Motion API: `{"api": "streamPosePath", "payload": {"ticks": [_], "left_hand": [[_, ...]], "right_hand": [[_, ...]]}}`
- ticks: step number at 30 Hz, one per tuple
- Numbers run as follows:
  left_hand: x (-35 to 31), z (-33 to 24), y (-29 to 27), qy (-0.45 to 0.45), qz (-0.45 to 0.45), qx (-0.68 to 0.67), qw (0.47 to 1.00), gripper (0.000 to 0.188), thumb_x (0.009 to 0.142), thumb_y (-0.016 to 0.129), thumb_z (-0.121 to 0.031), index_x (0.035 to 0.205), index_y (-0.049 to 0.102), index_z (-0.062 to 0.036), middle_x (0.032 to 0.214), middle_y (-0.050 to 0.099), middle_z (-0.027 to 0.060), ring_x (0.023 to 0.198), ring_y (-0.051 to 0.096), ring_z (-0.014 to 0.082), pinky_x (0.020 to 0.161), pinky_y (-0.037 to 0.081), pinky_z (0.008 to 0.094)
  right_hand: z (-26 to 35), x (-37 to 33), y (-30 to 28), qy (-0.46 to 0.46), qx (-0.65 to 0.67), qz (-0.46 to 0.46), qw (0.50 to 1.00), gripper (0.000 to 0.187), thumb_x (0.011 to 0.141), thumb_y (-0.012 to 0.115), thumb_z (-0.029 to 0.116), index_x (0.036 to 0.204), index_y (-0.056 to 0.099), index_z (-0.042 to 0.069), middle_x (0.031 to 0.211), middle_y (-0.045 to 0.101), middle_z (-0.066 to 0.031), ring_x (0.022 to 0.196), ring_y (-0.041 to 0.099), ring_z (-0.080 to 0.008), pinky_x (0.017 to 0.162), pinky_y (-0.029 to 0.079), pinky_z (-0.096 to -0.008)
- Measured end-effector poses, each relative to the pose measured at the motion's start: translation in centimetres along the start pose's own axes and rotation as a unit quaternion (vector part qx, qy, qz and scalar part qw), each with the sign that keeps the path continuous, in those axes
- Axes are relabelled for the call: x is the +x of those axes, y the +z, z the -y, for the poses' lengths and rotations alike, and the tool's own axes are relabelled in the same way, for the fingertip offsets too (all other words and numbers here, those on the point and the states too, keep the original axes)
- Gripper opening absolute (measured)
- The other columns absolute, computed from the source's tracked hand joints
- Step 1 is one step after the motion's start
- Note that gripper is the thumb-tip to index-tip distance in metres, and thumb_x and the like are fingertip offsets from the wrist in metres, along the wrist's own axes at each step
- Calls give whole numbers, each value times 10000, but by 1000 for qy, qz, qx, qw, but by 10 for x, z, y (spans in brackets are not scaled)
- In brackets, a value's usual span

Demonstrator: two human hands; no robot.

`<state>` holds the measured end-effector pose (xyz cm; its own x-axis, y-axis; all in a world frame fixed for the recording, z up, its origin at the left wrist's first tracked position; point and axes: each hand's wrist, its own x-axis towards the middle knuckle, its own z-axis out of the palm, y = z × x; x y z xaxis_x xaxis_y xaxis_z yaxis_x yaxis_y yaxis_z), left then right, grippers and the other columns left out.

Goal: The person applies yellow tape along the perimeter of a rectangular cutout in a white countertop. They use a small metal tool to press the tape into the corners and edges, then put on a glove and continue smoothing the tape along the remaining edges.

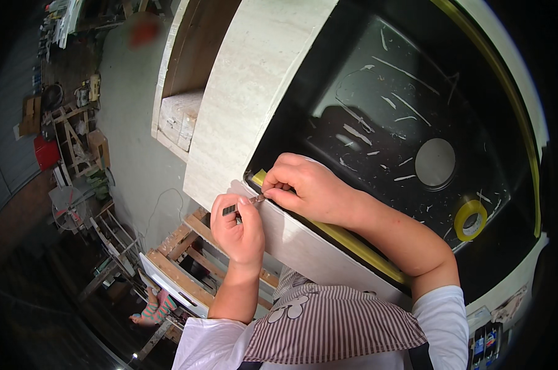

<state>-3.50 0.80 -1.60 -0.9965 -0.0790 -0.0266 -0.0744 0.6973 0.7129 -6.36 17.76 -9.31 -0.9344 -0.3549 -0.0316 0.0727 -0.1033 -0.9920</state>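
Note:
My left hand [237, 231] is closed around a narrow, flat metal blade [231, 209] with a dark end, held over the sink's near left corner. Its other end reaches toward the fingertips of my right hand [310, 188]. Those fingers are pinched together at the corner; what they grip, if anything, is hidden. Beneath my right forearm, yellow tape [359, 246] runs along the near inner edge of the black sink [377, 55]. The pale stone-look countertop [254, 80] borders the sink.
A roll of yellow tape [471, 220] lies in the sink, beside the round drain hole [435, 164]. White scraps [356, 134] are scattered over the basin. More yellow tape [525, 123] follows the far right rim. A wooden frame [198, 259] stands below left; another person [157, 308] is further off.

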Motion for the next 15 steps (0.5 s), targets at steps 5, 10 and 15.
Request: {"api": "streamPosePath", "payload": {"ticks": [5, 10, 15], "left_hand": [[-1, 0, 0, -5, 0, -13, 1000, 140, 967, 589, 24, 827, 591, 20, 783, 583, 93, 689, 515, 188, 637, 416, 321], [3, -2, -1, 8, 10, 10, 1000, 142, 958, 593, 25, 815, 590, 20, 779, 591, 99, 691, 527, 197, 641, 425, 324], [-1, -5, 2, -4, 16, 4, 1000, 226, 1010, 566, -14, 786, 585, 5, 814, 568, 44, 716, 498, 91, 639, 396, 256]], "right_hand": [[0, 2, -5, -22, -23, 16, 999, 88, 904, 712, 90, 952, 720, 17, 955, 654, -115, 886, 660, -271, 771, 548, -378], [4, 6, -12, -4, -23, 55, 998, 106, 905, 690, 121, 942, 716, 25, 954, 660, -138, 929, 659, -321, 818, 540, -420], [5, 2, -17, -7, -26, 77, 997, 117, 908, 670, 131, 937, 714, 27, 959, 663, -143, 942, 656, -337, 845, 532, -436]]}}
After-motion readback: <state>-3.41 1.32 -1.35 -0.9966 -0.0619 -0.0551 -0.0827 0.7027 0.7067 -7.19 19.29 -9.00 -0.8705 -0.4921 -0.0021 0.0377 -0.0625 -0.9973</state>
